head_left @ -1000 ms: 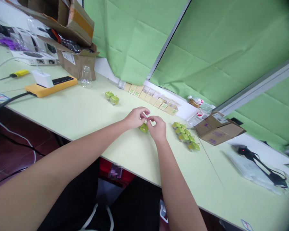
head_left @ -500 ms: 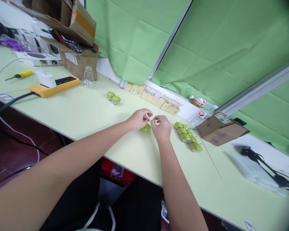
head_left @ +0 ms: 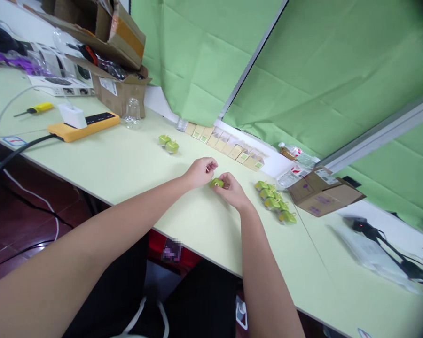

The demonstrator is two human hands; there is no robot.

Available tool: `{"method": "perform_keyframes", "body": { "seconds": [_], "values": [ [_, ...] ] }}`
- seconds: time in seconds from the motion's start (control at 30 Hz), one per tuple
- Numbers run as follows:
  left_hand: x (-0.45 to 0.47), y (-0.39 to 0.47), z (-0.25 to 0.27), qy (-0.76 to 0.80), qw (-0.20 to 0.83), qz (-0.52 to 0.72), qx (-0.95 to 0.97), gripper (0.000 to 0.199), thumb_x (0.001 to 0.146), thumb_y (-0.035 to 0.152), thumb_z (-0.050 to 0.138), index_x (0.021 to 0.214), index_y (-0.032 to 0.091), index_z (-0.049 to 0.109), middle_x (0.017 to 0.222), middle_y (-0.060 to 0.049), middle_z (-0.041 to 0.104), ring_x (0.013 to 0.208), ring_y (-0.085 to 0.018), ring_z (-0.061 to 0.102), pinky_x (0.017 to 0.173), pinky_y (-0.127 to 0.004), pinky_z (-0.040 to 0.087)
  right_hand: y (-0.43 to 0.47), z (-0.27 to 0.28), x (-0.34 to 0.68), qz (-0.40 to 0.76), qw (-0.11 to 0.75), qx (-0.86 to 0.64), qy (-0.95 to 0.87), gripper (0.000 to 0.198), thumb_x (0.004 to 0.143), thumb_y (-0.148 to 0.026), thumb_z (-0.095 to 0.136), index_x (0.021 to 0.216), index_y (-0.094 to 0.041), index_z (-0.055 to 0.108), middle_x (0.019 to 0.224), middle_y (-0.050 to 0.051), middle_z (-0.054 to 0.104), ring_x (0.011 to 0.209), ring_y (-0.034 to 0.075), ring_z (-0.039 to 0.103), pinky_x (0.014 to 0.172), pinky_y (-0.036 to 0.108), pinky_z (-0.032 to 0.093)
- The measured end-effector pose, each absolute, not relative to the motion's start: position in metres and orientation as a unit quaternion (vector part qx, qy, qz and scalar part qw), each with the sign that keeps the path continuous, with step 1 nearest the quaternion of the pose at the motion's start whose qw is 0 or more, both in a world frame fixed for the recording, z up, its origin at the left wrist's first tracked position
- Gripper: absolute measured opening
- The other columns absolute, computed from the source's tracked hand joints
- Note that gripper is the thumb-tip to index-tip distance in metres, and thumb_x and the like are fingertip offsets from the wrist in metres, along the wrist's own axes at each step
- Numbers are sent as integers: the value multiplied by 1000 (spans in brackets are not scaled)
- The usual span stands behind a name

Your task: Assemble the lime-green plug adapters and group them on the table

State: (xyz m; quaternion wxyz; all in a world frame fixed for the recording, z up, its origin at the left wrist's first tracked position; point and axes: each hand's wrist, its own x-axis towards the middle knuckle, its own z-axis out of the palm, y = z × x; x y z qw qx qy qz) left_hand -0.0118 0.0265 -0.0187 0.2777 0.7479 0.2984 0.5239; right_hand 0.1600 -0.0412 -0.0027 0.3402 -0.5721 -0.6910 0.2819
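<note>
My right hand [head_left: 231, 188] is closed around a small green-topped container [head_left: 217, 182] with a loop on top, down at the table surface. Just to the left and slightly above it, my left hand [head_left: 200, 172] has its fingers curled in; whatever they may hold is hidden. Two like containers [head_left: 168, 143] with green tops and clear bottoms stand farther back on the left. Right of my right hand, several more of these green-topped containers [head_left: 272, 202] are grouped close together, some showing yellow inside.
A row of small cardboard boxes [head_left: 225, 144] lines the back wall. An orange power strip [head_left: 91, 126], a yellow screwdriver [head_left: 39, 108] and a clear plastic bottle [head_left: 132, 112] lie left. Bottles [head_left: 294, 173], a carton [head_left: 320, 192] and a black strapped device [head_left: 387, 244] are right.
My right hand has gone from a pinch above the green-topped container to gripping its right side. My left hand has curled its fingers and stays close by.
</note>
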Motion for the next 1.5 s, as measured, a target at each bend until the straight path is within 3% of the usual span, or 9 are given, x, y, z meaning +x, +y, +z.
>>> {"method": "perform_keyframes", "body": {
  "seconds": [0.13,0.3,0.47,0.57,0.73,1.1,1.5],
  "values": [
    [-11,27,-21,297,285,515,752,29,69,3,52,91,16,65,92,-4,67,80,-14,62,74,-27,53,-37,-8,155,213,350,-596,-691,22,78,-43,60,87,-23,55,71,-5,53,61,13,45,59,26,39],
    [-11,24,-22,288,284,477,780,23,72,8,54,91,16,65,91,-5,67,80,-15,62,74,-28,53,-31,-16,155,172,381,-598,-684,21,86,-42,49,87,-23,56,78,-2,60,68,15,52,63,27,42],
    [-11,14,-20,277,280,429,813,23,75,13,57,97,17,64,97,-6,65,75,-14,60,71,-28,52,-24,-24,158,204,418,-597,-654,26,84,-48,54,88,-22,57,81,1,65,70,17,59,65,29,46],
    [-10,10,-21,266,269,429,821,33,75,21,63,107,18,62,110,-9,61,85,-17,61,77,-31,53,-22,-24,158,237,459,-586,-624,28,81,-49,59,86,-22,57,84,2,67,72,17,62,67,30,48],
    [-9,10,-21,248,254,440,825,39,74,32,69,109,17,61,112,-10,59,98,-21,60,87,-34,51,-24,-18,152,287,540,-546,-572,33,77,-51,66,85,-21,54,79,0,64,74,16,62,66,28,50],
    [-11,8,-13,283,294,444,798,40,73,44,71,102,19,61,92,-3,66,78,-16,58,71,-29,47,-31,-7,148,280,571,-514,-576,31,80,-52,64,87,-22,61,87,0,60,77,14,59,68,27,52],
    [-9,10,-13,309,328,441,777,43,70,48,72,99,17,66,76,0,61,65,-12,51,62,-26,44,-31,-5,142,265,583,-515,-569,28,79,-47,67,86,-20,63,84,2,65,78,16,60,72,30,52]
  ]
}}
